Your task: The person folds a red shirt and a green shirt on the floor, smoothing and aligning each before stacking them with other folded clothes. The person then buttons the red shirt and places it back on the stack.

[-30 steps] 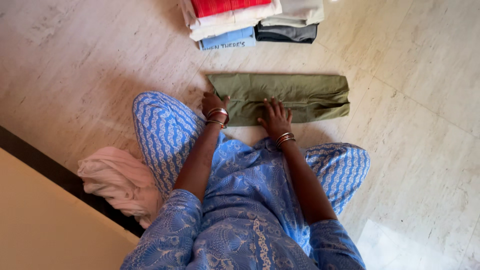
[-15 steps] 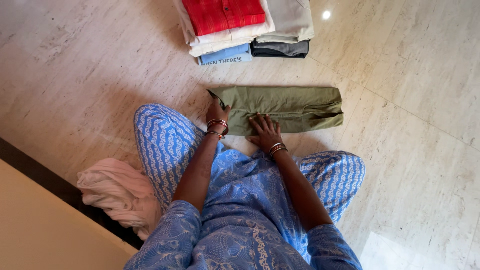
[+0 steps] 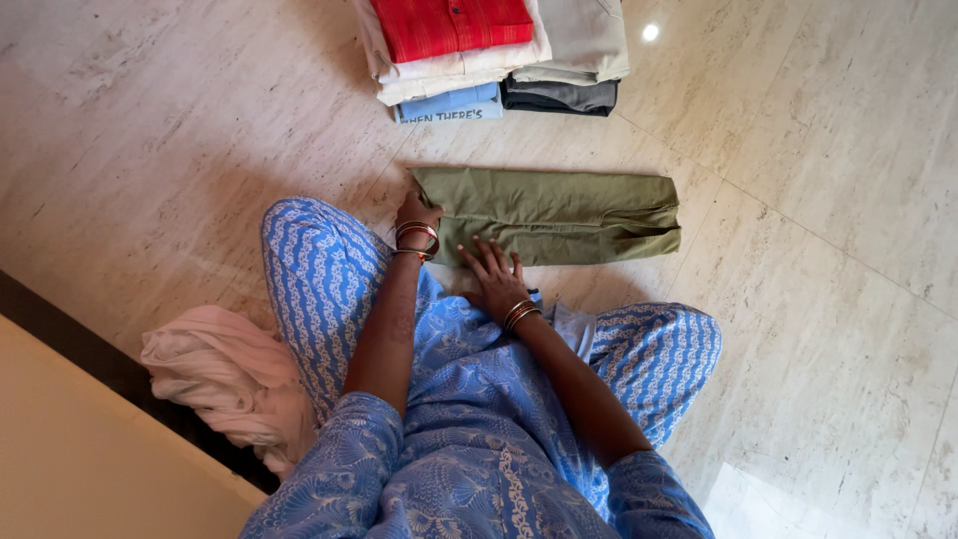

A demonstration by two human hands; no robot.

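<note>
An olive green garment (image 3: pixel 559 212), folded into a long strip, lies on the pale marble floor in front of my crossed legs. My left hand (image 3: pixel 415 213) grips the strip's left end, fingers curled on the cloth. My right hand (image 3: pixel 491 271) lies flat with fingers spread at the strip's near edge, left of its middle. Both wrists wear bangles. My blue patterned clothing fills the lower middle of the view.
Two stacks of folded clothes stand beyond the strip: one topped by a red shirt (image 3: pixel 451 24), one beige over dark grey (image 3: pixel 579 50). A crumpled pale pink cloth (image 3: pixel 225 374) lies by my left knee, against a cream-coloured ledge (image 3: pixel 80 449).
My right hand has slid left and back along the garment, from its middle toward its near edge. My left hand stays at the left end.
</note>
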